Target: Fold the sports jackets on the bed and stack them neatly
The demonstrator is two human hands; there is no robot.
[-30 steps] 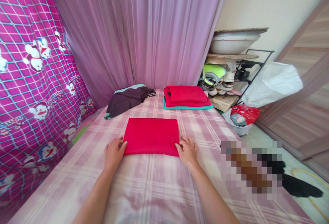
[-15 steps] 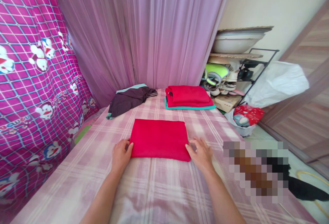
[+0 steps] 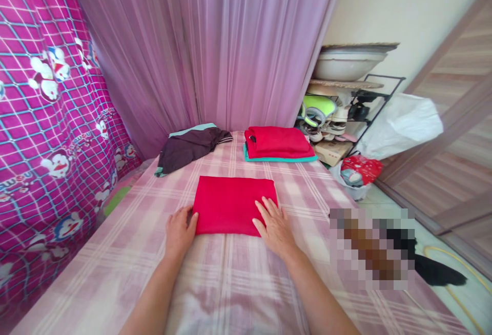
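A folded red garment (image 3: 230,204) lies flat as a neat rectangle on the plaid bedspread (image 3: 215,284) in front of me. My left hand (image 3: 180,230) rests at its left edge, thumb tip against the cloth and the other fingers curved outside it, with a gap between thumb and fingers. Across the right end of the garment lies my right hand (image 3: 274,225), palm down, its fingers spread over the fabric. Behind it are a folded stack with a red garment on top (image 3: 280,142) and a teal one (image 3: 280,159) underneath. To the back left lies a loosely laid dark garment (image 3: 188,146) with light teal parts.
Purple curtains (image 3: 223,48) hang along the far side, and a pink patterned cloth (image 3: 49,135) hangs at the left. Beyond the bed's right edge stand a shoe rack (image 3: 378,109) with basins (image 3: 348,63) on top and white bags (image 3: 402,125). A blurred patch covers something at the right.
My right hand has moved left from the garment's right edge onto its top and flattened with fingers spread. My left hand stays at the left edge. The view has shifted slightly.
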